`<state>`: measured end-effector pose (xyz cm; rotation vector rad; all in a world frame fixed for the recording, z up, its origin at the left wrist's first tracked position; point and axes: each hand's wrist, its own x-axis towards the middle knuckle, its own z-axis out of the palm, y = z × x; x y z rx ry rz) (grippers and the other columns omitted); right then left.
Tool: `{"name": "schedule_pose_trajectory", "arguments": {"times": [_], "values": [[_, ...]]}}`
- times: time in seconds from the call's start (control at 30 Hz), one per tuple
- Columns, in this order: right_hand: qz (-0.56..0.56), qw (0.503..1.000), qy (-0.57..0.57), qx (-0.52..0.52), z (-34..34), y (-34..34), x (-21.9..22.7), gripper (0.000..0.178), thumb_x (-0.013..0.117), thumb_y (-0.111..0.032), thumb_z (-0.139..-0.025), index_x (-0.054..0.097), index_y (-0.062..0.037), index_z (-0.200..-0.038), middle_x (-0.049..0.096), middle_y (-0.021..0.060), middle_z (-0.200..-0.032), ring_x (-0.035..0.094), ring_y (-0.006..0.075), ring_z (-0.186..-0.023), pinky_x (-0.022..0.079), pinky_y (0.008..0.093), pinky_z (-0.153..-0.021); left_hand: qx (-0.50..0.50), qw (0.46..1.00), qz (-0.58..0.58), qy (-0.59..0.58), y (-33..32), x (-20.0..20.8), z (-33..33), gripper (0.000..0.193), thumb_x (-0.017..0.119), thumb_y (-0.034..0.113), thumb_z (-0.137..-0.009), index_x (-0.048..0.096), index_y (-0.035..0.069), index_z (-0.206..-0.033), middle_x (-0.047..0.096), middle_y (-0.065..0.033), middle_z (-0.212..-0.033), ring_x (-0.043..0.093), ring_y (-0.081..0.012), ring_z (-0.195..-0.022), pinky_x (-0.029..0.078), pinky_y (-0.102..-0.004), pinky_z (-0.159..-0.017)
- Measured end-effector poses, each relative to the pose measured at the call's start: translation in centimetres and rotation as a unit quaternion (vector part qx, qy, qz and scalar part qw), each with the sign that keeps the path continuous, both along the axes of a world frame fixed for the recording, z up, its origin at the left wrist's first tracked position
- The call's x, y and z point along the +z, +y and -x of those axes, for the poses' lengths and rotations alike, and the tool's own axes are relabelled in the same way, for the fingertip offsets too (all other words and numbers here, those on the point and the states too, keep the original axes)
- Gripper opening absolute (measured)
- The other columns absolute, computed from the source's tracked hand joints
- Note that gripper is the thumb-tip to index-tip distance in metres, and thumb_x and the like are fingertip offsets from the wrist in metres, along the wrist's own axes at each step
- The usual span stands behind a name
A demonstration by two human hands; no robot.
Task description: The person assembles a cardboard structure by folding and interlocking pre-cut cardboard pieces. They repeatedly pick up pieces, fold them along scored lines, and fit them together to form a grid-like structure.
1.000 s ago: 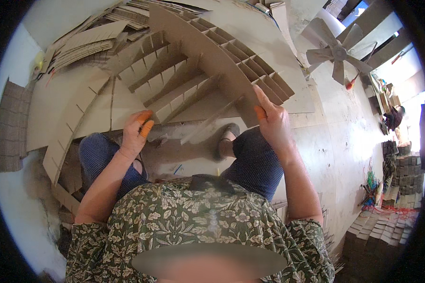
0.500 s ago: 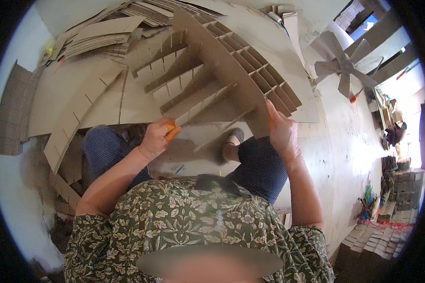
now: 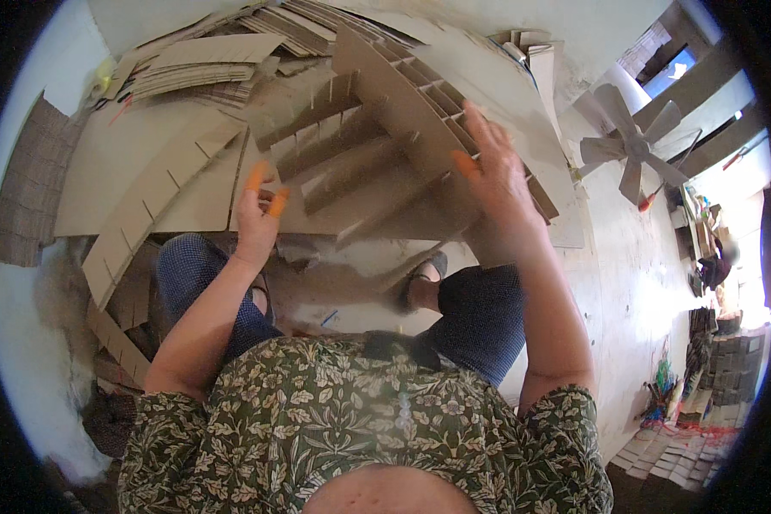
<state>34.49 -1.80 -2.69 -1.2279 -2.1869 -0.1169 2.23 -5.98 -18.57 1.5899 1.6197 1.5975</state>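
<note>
A partly slotted cardboard divider (image 3: 390, 96) stands tilted on the board in front of me. Its long strip runs from far middle to near right, with small grid cells along the right side and several slotted cross strips (image 3: 338, 154) sticking out to the left. My left hand (image 3: 257, 218) is raised beside the left ends of those cross strips, fingers apart and holding nothing; orange covers wrap some of its fingertips. Over the near right part of the divider, my right hand (image 3: 499, 176) has its fingers spread, with one orange cover. Whether its fingers touch the cardboard I cannot tell.
A loose slotted cardboard strip (image 3: 164, 184) lies at the left of the pale work board (image 3: 103, 188). Stacks of cut cardboard strips (image 3: 201, 64) sit at the far left. A fan (image 3: 636, 147) stands at the right, and bundled cardboard pieces (image 3: 737, 368) are piled beyond it.
My left hand has let go of a cross strip and moved left and away from me. My right hand has released the long strip's near end and moved farther up over the divider.
</note>
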Motion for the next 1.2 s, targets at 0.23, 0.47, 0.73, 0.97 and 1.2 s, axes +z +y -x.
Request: {"name": "schedule_pose_trajectory", "arguments": {"times": [0.23,0.47,0.73,0.97,1.2], "values": [[0.077,0.994,-0.042,0.060,-1.2,1.9,-1.1,0.046,0.049,0.004,-0.078,0.051,-0.0021,-0.124,0.062,0.0211,-0.085,0.059,0.0397,-0.085,0.048,0.0480,-0.075,-0.040,0.999,0.006,-0.016,0.8,0.6,-1.9,0.032,0.065,-0.001,-0.084,0.059,0.005,-0.115,0.060,-0.0043,-0.094,0.054,-0.0108,-0.075,0.048,-0.0236,-0.066],[0.105,0.984,-0.146,0.016,-0.6,3.2,-4.1,0.047,0.048,0.003,-0.077,0.051,-0.0025,-0.123,0.062,0.0222,-0.085,0.061,0.0387,-0.083,0.048,0.0485,-0.071,-0.040,0.999,-0.012,-0.032,0.3,0.6,-1.9,0.027,0.066,0.000,-0.084,0.060,0.004,-0.110,0.061,-0.0040,-0.092,0.055,-0.0103,-0.079,0.048,-0.0235,-0.067],[0.041,0.999,-0.027,0.015,-2.5,2.3,-4.2,0.042,0.056,0.004,-0.076,0.057,-0.0008,-0.118,0.058,0.0189,-0.080,0.058,0.0373,-0.079,0.047,0.0460,-0.073,0.113,0.961,0.051,0.249,3.1,2.3,6.3,0.049,0.067,0.023,-0.083,0.051,0.007,-0.126,0.052,-0.0151,-0.127,0.048,-0.0327,-0.118,0.040,-0.0393,-0.098],[0.003,0.999,0.035,0.005,-1.6,-1.5,-3.1,0.034,0.061,0.001,-0.079,0.060,0.0019,-0.113,0.061,0.0194,-0.103,0.057,0.0368,-0.099,0.046,0.0441,-0.088,0.126,0.821,0.268,0.488,7.3,0.3,16.1,0.059,0.061,0.033,-0.086,0.040,0.007,-0.134,0.044,-0.0165,-0.136,0.045,-0.0344,-0.122,0.039,-0.0446,-0.100],[-0.003,0.990,0.137,-0.021,-2.3,-7.1,-2.7,0.023,0.061,0.001,-0.081,0.063,0.0027,-0.104,0.063,0.0194,-0.097,0.061,0.0354,-0.094,0.050,0.0400,-0.081,0.079,0.816,0.266,0.507,7.1,5.5,12.6,0.027,0.056,0.023,-0.088,0.057,0.003,-0.106,0.064,-0.0182,-0.097,0.063,-0.0355,-0.090,0.051,-0.0456,-0.075]]}}
